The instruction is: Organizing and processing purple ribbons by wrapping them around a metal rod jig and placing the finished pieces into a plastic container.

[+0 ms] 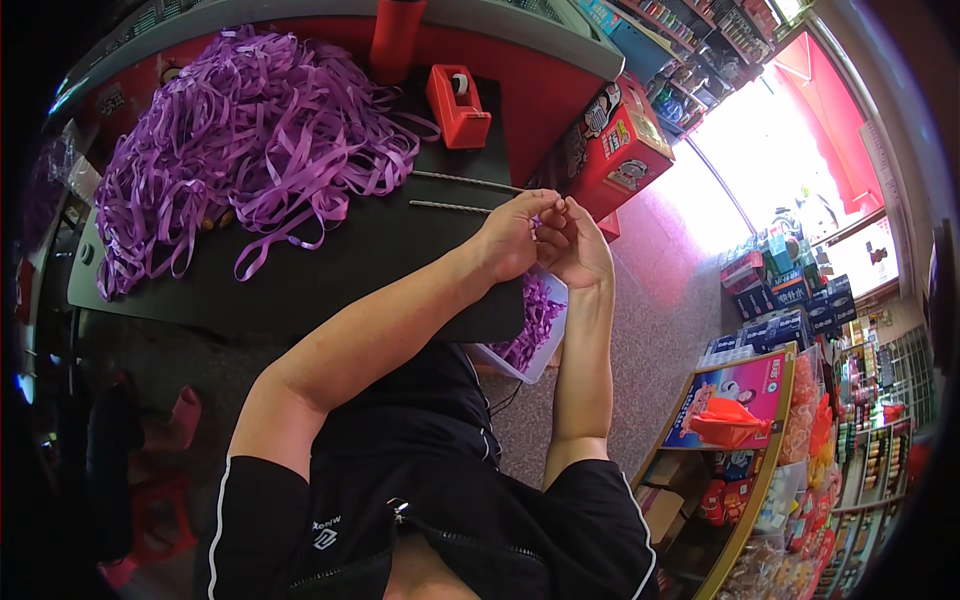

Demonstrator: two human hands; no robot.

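My left hand [513, 236] and my right hand [582, 248] meet just beyond the right edge of the black table [390, 270]. The fingers of both are closed in a pinch, tips close together. A small bit of purple shows between them, but what they hold is too small and hidden to name. Two thin twisted metal rods [450, 207] stick out across the tabletop toward my hands; their right ends are hidden behind my left hand. Below the hands, a white plastic bin [553, 345] contains purple ribbon pieces [537, 325]. A big tangled heap of purple ribbons [250, 140] covers the table's left part.
A red tape dispenser [460, 110] stands at the table's back, beside a red cylinder [396, 40]. Right of the table, a red printed carton [622, 140] rests near the floor. Shelves with packaged goods [760, 460] line the right side. A red stool [160, 520] is at lower left.
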